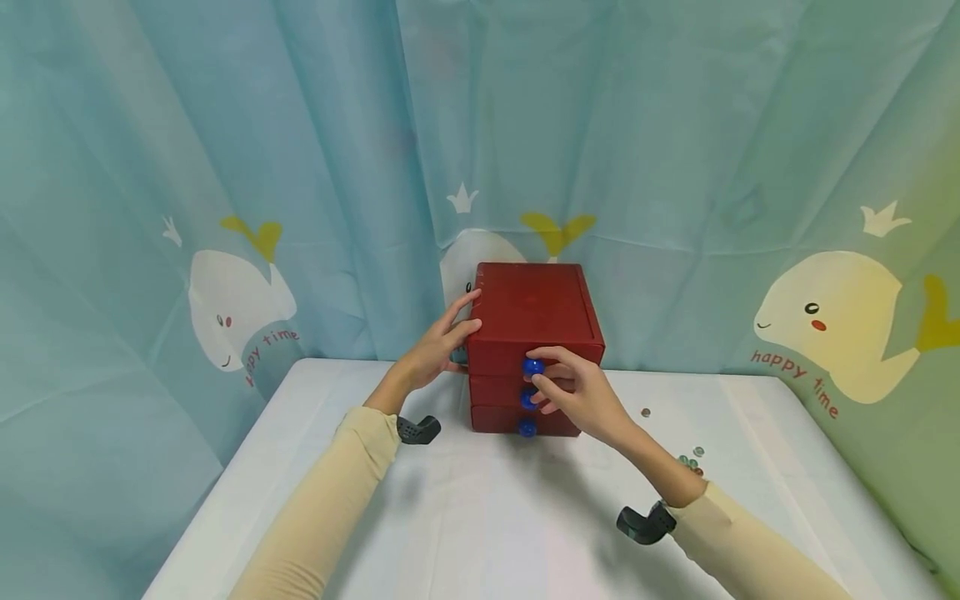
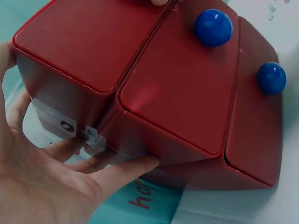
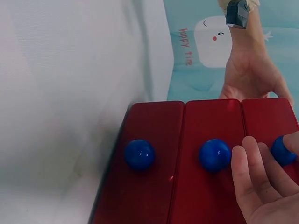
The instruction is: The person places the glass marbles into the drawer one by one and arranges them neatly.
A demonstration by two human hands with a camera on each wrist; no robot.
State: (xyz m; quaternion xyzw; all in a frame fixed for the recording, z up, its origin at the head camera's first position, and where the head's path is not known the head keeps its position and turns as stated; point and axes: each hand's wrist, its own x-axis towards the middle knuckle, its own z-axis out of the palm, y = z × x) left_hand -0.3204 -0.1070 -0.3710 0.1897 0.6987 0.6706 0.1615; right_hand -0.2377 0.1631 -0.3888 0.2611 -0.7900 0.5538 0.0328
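A small red drawer cabinet [image 1: 534, 302] stands at the back of the white table, its three drawer fronts closed. Down its front run a top blue knob [image 1: 533, 367], a middle knob [image 3: 215, 155] and a bottom knob [image 3: 139, 154]. My right hand [image 1: 583, 398] pinches the top knob between thumb and forefinger; its other fingers lie beside the middle knob. Against the cabinet's left side rests my left hand [image 1: 433, 348], fingers spread and mostly straight. In the left wrist view its fingers [image 2: 133, 172] touch the side near clear tape, while the top knob is out of sight.
Several glass marbles [image 1: 688, 462] lie on the white table [image 1: 480, 517] to the right, partly behind my right forearm. A single marble [image 1: 646, 412] sits nearer the cabinet. Behind the table hangs a blue-green curtain [image 1: 337, 167] printed with whales.
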